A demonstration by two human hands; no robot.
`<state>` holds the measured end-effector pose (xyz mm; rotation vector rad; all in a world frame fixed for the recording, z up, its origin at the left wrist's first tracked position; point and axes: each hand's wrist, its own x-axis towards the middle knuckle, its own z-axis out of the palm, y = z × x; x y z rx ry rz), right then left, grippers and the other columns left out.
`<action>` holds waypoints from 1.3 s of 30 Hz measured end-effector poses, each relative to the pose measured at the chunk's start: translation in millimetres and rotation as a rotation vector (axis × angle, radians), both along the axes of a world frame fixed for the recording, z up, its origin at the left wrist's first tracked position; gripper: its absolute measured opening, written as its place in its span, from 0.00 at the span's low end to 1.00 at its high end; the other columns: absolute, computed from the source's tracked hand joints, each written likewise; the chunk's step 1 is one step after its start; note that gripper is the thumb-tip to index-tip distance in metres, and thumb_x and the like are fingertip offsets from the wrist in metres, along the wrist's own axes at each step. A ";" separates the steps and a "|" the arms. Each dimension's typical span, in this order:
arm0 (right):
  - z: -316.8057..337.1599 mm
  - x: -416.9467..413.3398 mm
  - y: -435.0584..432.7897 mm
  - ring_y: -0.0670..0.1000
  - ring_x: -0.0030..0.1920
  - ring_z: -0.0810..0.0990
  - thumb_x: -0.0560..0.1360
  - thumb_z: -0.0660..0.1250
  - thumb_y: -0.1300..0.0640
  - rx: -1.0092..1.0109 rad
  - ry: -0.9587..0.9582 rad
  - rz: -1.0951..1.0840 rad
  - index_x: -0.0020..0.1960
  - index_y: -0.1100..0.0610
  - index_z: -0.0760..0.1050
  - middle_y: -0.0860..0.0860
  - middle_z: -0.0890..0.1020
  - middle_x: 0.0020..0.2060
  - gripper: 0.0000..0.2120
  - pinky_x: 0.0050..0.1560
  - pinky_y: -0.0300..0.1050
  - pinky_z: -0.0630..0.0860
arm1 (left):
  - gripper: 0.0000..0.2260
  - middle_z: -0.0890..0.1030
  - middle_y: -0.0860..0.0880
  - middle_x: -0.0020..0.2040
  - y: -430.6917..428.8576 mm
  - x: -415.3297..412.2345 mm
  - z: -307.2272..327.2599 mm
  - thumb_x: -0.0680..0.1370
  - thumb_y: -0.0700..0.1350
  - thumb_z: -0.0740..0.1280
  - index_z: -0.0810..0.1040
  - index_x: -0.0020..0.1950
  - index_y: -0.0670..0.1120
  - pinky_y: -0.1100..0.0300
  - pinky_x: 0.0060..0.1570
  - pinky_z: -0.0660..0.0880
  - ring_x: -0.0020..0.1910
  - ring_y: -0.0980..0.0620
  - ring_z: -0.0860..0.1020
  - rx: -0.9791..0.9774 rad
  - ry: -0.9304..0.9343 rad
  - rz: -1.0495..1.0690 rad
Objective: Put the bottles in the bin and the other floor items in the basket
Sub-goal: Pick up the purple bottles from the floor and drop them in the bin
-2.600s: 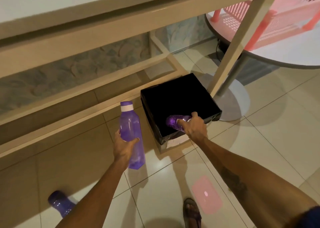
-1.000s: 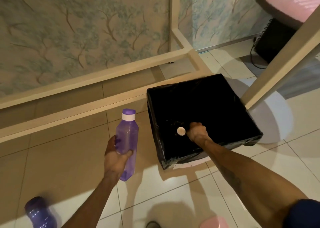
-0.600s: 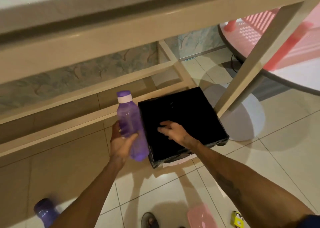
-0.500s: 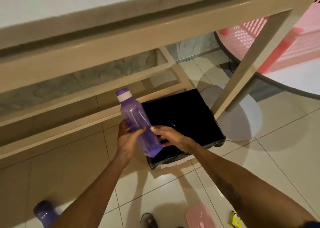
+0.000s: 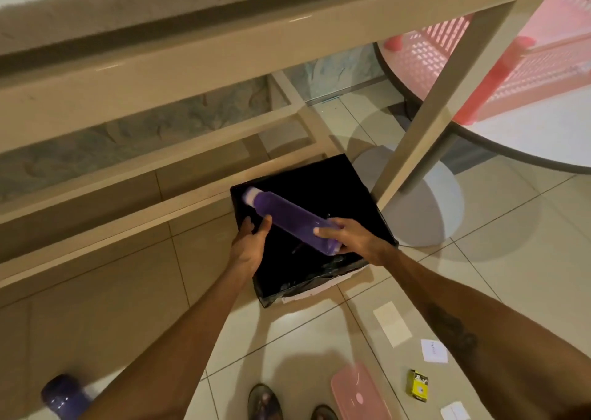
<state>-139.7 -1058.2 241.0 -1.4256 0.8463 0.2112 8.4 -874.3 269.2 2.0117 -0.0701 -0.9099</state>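
Purple bottle [image 5: 289, 219] over one black bin [image 5: 367, 202], gripped by both hands [image 5: 246, 247] [image 5: 350, 237].

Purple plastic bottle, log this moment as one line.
purple plastic bottle tilted over black-lined square bin | left hand at neck end | right hand at base | not released

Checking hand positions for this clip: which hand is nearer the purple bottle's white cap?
Left. The left hand holds the bottle just below its cap; the right hand grips the base end.
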 end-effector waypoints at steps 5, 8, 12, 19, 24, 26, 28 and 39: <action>-20.9 16.5 -8.8 0.57 0.50 0.79 0.75 0.64 0.34 -0.732 0.396 0.129 0.62 0.57 0.75 0.56 0.80 0.54 0.29 0.51 0.50 0.78 | 0.28 0.53 0.50 0.82 44.1 30.1 -27.5 0.83 0.56 0.55 0.52 0.82 0.50 0.49 0.79 0.49 0.81 0.46 0.47 0.438 -0.625 -0.518; -42.8 29.9 -2.5 0.62 0.57 0.77 0.76 0.62 0.34 -0.893 0.454 0.236 0.63 0.57 0.75 0.59 0.77 0.58 0.29 0.56 0.55 0.76 | 0.29 0.50 0.51 0.82 72.1 44.3 -48.7 0.84 0.57 0.54 0.50 0.82 0.50 0.48 0.80 0.45 0.81 0.47 0.44 0.526 -0.669 -0.559; -86.4 51.1 3.4 0.61 0.61 0.74 0.78 0.61 0.38 -0.978 0.562 0.425 0.68 0.60 0.71 0.61 0.74 0.62 0.29 0.60 0.54 0.71 | 0.28 0.50 0.52 0.82 98.9 60.3 -82.3 0.83 0.57 0.55 0.51 0.81 0.51 0.49 0.79 0.43 0.81 0.47 0.43 0.547 -0.665 -0.522; -179.7 81.5 21.0 0.60 0.70 0.67 0.79 0.60 0.38 -0.947 0.601 0.516 0.78 0.53 0.60 0.57 0.68 0.73 0.33 0.68 0.55 0.67 | 0.30 0.48 0.53 0.82 127.9 78.4 -159.7 0.82 0.57 0.57 0.49 0.82 0.52 0.48 0.79 0.40 0.81 0.49 0.40 0.615 -0.631 -0.502; -224.4 97.6 20.2 0.62 0.73 0.63 0.80 0.62 0.45 -0.928 0.616 0.561 0.79 0.52 0.57 0.56 0.65 0.75 0.31 0.70 0.57 0.66 | 0.31 0.48 0.53 0.82 139.6 82.4 -203.5 0.82 0.58 0.56 0.50 0.82 0.51 0.48 0.79 0.41 0.81 0.48 0.40 0.641 -0.613 -0.486; -233.3 98.6 17.7 0.63 0.74 0.61 0.80 0.62 0.49 -0.840 0.632 0.528 0.79 0.54 0.57 0.57 0.62 0.76 0.30 0.71 0.58 0.64 | 0.31 0.48 0.53 0.82 143.5 82.2 -212.1 0.82 0.58 0.56 0.50 0.82 0.51 0.48 0.79 0.41 0.81 0.48 0.40 0.645 -0.606 -0.480; -234.0 96.6 21.0 0.63 0.76 0.59 0.81 0.62 0.51 -0.797 0.652 0.553 0.80 0.56 0.55 0.58 0.58 0.77 0.31 0.72 0.59 0.62 | 0.31 0.48 0.53 0.82 148.1 78.7 -211.4 0.82 0.57 0.57 0.50 0.82 0.51 0.48 0.79 0.41 0.81 0.48 0.40 0.641 -0.581 -0.478; -120.5 66.5 51.3 0.64 0.69 0.67 0.79 0.65 0.49 -0.972 0.474 0.468 0.73 0.54 0.67 0.58 0.67 0.71 0.24 0.64 0.59 0.71 | 0.32 0.54 0.50 0.81 150.7 39.6 -102.6 0.81 0.58 0.60 0.53 0.81 0.48 0.41 0.78 0.50 0.81 0.43 0.47 0.701 -0.663 -0.532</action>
